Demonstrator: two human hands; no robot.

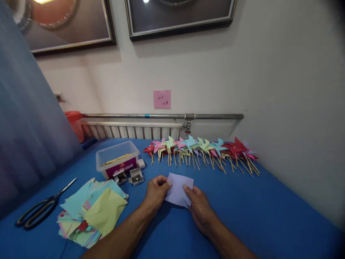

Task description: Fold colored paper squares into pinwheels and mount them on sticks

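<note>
A square of lilac paper [178,191] is held up between my two hands, above the blue table cover. My left hand [157,190] pinches its left edge with thumb and fingers. On the opposite side, my right hand [198,203] grips the right edge, thumb on top. A slit shows near the paper's lower right corner, and a small mark lies near its middle. Left of my left hand sits a pile of coloured paper squares [107,210], a yellow-green one on top. Two small open boxes of metal pins [137,178] stand beyond it.
Black-handled scissors [44,208] lie at far left. A clear plastic tub [117,153] holds thin wooden sticks. Finished paper pinwheels [190,143] on sticks form a row along the back. Behind are a radiator [132,129], a pipe [161,116] and a red basket [75,126]; a curtain hangs left.
</note>
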